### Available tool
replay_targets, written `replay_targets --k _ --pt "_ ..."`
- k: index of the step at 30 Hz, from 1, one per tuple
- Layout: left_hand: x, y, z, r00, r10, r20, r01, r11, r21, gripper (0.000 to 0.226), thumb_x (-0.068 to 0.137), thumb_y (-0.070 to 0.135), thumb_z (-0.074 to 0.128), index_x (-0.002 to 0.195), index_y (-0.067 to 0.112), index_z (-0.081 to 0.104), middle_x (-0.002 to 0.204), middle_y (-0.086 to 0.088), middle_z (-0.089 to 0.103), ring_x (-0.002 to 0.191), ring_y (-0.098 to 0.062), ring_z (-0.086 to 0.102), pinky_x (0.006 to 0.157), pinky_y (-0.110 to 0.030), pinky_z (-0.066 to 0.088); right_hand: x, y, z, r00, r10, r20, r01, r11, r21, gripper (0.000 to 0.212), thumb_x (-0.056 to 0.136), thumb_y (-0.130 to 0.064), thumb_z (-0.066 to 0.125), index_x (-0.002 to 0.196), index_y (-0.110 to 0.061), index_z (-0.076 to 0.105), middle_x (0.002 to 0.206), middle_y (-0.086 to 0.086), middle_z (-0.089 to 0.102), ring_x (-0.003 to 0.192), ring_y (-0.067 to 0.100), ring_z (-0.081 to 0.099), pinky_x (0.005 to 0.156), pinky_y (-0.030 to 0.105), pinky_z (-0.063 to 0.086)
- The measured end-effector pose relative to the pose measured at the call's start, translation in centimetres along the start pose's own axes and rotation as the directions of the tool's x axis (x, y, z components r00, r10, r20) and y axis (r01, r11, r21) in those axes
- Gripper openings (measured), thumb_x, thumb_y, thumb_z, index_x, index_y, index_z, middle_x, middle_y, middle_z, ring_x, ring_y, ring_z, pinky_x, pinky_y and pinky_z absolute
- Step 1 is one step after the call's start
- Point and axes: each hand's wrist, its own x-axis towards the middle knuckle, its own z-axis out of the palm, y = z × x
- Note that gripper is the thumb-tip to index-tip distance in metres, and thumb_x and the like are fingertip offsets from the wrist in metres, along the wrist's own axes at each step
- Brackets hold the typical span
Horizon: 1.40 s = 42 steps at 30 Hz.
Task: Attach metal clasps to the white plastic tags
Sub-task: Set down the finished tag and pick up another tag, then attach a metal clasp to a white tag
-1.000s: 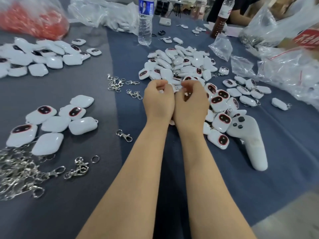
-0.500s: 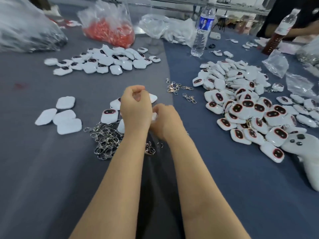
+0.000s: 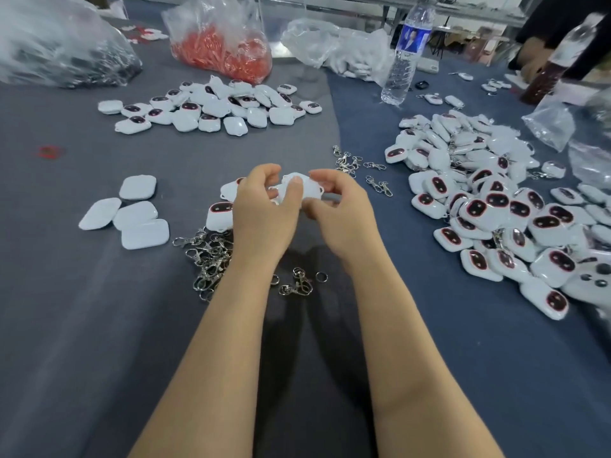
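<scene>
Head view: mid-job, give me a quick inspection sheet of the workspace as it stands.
Surface: grey cloth on the left, blue cloth on the right.
Job's things: tag held between both hands; clasp heap by the left forearm; loose clasps farther out; right pile and far pile of tags; four face-down tags at left.
Clutter: red-parts bag, water bottle, clear bag, white controller.
Grippers: left hand and right hand both pinch the tag; cannot tell whether either holds a clasp.
Cables: nothing seen.
Surroundings: another person's dark clothing at far right.
</scene>
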Motion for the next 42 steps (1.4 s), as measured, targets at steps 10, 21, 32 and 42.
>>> replay_targets --k 10,21,32,42 --pt "0.3 0.1 -0.5 0.98 -0.167 -0.107 0.135 0.956 -0.26 0.008 0.089 0.017 0.058 0.095 0.012 0.055 0.103 -0.006 0.062 0.073 -0.006 0.069 0.07 -0.028 0.057 -1.4 -1.5 -1.9 0.953 0.165 0.255 0.009 0.824 -0.566 0.045 0.075 -0.043 0.074 0.108 -0.02 0.055 0.099 -0.004 0.055 0.093 0.017 0.057 0.078 0.031 0.049" --pt "0.8 0.9 -0.7 0.907 -0.418 0.062 0.359 0.686 -0.632 0.029 0.09 0.008 0.048 0.116 -0.001 0.056 0.084 -0.005 0.07 0.059 -0.005 0.068 0.048 -0.015 0.049 -2.9 -2.5 1.3 0.862 0.174 0.476 0.273 0.633 -0.724 0.017 0.088 -0.01 0.056 0.105 -0.011 0.06 0.104 0.009 0.063 0.089 0.025 0.058 0.071 0.028 0.045" --pt "0.8 0.5 -1.1 0.92 -0.388 -0.05 0.259 0.701 -0.664 0.016 0.09 0.009 0.046 0.097 0.01 0.06 0.092 -0.003 0.067 0.073 -0.005 0.07 0.062 -0.017 0.052 -4.1 -2.3 1.7 0.823 0.121 0.555 0.35 0.661 -0.664 0.047 0.082 -0.033 0.069 0.119 -0.015 0.046 0.102 0.007 0.054 0.086 0.025 0.049 0.068 0.032 0.036" --pt "0.8 0.6 -1.3 0.917 -0.394 -0.066 0.24 0.676 -0.697 0.014 0.091 0.006 0.045 0.099 0.01 0.056 0.09 -0.004 0.065 0.073 -0.008 0.07 0.061 -0.018 0.053 -1.2 -0.6 2.8 0.946 -0.053 0.32 0.255 0.733 -0.631 0.013 0.091 -0.02 0.057 0.099 -0.012 0.063 0.095 0.006 0.064 0.091 0.024 0.057 0.068 0.027 0.038"
